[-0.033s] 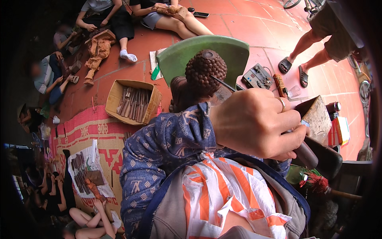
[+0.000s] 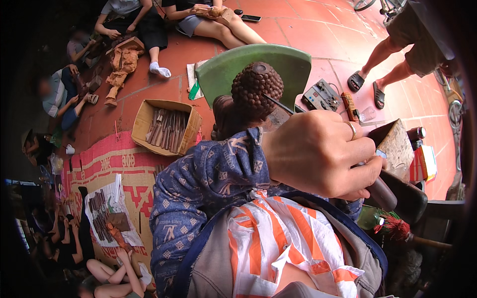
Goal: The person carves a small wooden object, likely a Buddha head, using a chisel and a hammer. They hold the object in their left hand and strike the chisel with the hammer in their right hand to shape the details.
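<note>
My left hand (image 2: pixel 318 154), with a ring on one finger, is closed around the dark handle of a carving chisel (image 2: pixel 382 192). The chisel's thin metal shaft runs up to the left, and its tip meets the carved wooden head (image 2: pixel 257 92). Rows of round, knobby curls cover this dark brown carving; its lower part is hidden by my sleeve and hand. Behind it stands a curved green plastic panel (image 2: pixel 213 74). My right hand is hidden behind the left one; only a bit of blue sleeve shows there.
A cardboard box (image 2: pixel 141 121) of wood-handled chisels stands at left. More chisels (image 2: pixel 101 213) lie on paper over a patterned mat (image 2: pixel 134 169). An electric control box (image 2: pixel 320 94) and power strip (image 2: pixel 350 106) sit at right. Several people sit around; one stands in sandals (image 2: pixel 356 81).
</note>
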The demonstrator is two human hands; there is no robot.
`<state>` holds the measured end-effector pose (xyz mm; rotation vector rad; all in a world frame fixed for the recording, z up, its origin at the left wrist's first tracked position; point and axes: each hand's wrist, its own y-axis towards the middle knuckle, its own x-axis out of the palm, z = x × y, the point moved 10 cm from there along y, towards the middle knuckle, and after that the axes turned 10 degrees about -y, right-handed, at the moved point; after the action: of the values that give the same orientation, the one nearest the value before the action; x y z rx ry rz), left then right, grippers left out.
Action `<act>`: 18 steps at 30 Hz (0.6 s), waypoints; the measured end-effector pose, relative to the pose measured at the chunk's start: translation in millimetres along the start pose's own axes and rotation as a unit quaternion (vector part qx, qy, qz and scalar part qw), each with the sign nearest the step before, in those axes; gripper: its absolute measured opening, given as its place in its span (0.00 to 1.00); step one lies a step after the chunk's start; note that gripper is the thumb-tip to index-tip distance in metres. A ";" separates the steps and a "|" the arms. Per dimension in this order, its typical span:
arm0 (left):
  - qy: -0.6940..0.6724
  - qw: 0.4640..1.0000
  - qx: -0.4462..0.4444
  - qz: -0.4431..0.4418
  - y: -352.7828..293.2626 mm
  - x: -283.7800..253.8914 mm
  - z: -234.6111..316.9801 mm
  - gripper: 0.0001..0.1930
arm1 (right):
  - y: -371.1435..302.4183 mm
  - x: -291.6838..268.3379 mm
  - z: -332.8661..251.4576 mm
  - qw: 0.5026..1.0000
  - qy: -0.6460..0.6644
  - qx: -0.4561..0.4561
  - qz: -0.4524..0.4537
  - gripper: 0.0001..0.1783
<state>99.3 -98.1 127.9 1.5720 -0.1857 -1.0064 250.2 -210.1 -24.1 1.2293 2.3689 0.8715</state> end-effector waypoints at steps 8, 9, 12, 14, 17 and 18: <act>0.003 1.000 0.012 -0.010 -1.3 0.2 0.1 0.15 | 4.7 5.2 -6.1 0.994 -0.015 -0.062 -0.087 0.16; 0.005 1.000 0.015 -0.005 -1.6 -0.9 0.6 0.15 | 4.8 6.5 -6.6 0.993 -0.036 -0.069 -0.094 0.14; 0.014 1.000 0.026 0.004 -3.1 -2.2 1.3 0.15 | 3.7 1.1 3.3 0.983 -0.112 -0.029 -0.140 0.13; 0.020 0.999 0.033 0.003 -4.6 -1.2 0.3 0.15 | 2.7 -1.5 7.6 0.977 -0.151 -0.014 -0.151 0.12; 0.024 0.999 0.031 0.011 -5.2 1.0 -1.8 0.16 | 3.1 -1.6 3.0 0.981 -0.162 -0.023 -0.105 0.10; 0.024 0.999 0.029 0.006 -5.2 1.4 -1.9 0.16 | 2.3 -2.3 3.8 0.984 -0.153 -0.025 -0.087 0.10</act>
<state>99.4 -96.1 122.5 1.6435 -0.1920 -0.9604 255.0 -209.5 -25.4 1.0342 2.1559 0.6322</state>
